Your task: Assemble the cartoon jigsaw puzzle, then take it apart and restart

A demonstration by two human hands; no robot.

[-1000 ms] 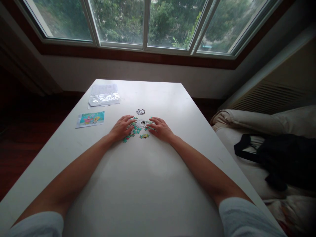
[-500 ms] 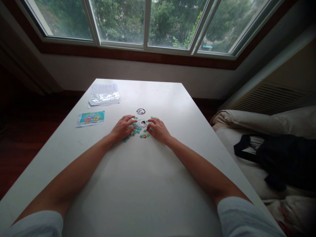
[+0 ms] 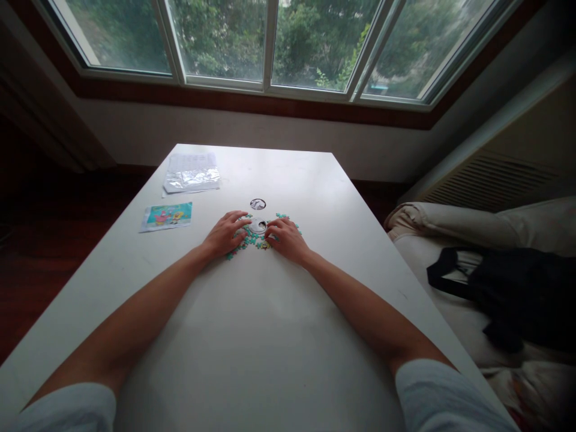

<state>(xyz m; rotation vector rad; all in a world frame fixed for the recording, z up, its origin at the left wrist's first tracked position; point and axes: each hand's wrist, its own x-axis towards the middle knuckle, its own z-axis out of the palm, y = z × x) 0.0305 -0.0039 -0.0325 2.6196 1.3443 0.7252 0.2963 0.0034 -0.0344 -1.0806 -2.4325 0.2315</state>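
Note:
Small green jigsaw puzzle pieces (image 3: 252, 239) lie scattered on the white table around a round grey cap (image 3: 258, 225) with a dark opening. My left hand (image 3: 224, 233) rests at the left side of the pieces, fingers bent but apart, with a gap between thumb and forefinger. It holds nothing that I can see. On the other side, my right hand (image 3: 288, 240) has its fingertips curled in close to the thumb, beside the cap and over a yellowish cluster of pieces (image 3: 263, 245). Whatever is between those fingertips is too small to make out.
A turquoise cartoon picture sheet (image 3: 167, 216) lies at the left, with a clear plastic bag (image 3: 192, 174) on papers behind it. Past the cap is a round hole (image 3: 258, 204) in the tabletop (image 3: 261, 336). A sofa with dark clothing (image 3: 517, 294) stands at the right.
My right hand has shifted slightly left, and its fingers have curled in toward the thumb, uncovering pieces on its far side. The left hand has hardly moved.

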